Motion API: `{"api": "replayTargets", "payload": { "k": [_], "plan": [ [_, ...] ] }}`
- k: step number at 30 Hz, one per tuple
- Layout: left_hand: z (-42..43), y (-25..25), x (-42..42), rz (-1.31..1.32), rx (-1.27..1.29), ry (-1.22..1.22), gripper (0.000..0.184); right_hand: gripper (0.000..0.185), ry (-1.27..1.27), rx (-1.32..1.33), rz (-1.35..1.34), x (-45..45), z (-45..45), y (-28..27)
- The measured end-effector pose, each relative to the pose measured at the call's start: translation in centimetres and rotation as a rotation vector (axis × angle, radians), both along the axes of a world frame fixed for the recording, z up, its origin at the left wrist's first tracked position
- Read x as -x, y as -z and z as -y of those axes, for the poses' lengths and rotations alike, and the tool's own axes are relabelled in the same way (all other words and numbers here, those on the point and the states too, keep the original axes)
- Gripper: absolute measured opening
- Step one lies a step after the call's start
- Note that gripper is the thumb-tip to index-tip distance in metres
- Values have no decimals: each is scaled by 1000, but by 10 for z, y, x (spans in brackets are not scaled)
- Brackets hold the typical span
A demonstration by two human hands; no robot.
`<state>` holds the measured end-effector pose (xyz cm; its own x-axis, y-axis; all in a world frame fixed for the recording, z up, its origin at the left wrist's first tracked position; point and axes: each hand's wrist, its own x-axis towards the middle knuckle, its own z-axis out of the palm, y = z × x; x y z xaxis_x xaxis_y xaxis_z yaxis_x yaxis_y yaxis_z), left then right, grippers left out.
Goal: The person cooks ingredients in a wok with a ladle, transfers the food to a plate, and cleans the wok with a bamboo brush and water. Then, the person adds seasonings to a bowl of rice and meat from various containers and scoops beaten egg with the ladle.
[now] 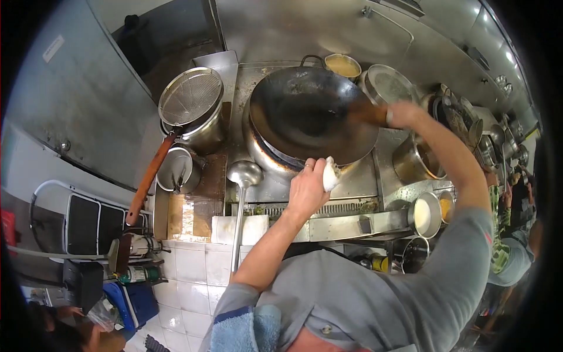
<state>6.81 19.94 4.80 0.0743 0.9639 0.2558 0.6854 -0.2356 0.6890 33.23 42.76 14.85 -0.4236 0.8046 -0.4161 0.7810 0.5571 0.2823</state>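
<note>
A large dark wok [299, 117] sits tilted on the round burner ring [264, 154]. My left hand [308, 190] is closed around a folded white cloth [331, 174] at the wok's near edge; the part of the wok under the cloth is hidden. On the wok's right side, my right hand [404, 115] is wrapped round a brown brush-like tool [369, 112]. Motion smears the tool, and its tip lies over the wok's inside wall. A steel ladle [244, 174] rests to the left of the wok, its long handle pointing toward me.
A round mesh strainer [190, 97] with a wooden handle lies over a steel pot [205, 135] at left. Below it stands a smaller pot [179, 167]. To the right are another pot [410, 164] and a bowl of white contents [423, 215]. Other people are at both sides.
</note>
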Motion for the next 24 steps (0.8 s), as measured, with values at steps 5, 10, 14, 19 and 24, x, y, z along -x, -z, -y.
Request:
{"api": "replayTargets", "payload": {
  "k": [5,10,14,19,24],
  "plan": [
    [-1,2,-7,-5,13,-29,46,36,341,-432,-480,57,-41,50],
    [-8,0,-11,-57,31,-29,47,73,80,505,-615,93,50,100],
    [0,0,-14,-90,13,-45,46,60,-24,282,-128,2,22,15],
    [-2,-4,-13,-78,55,-23,50,37,310,-594,-326,21,-31,24],
    [-3,1,-5,-93,-27,18,46,63,233,282,-378,83,45,73]
  ]
}}
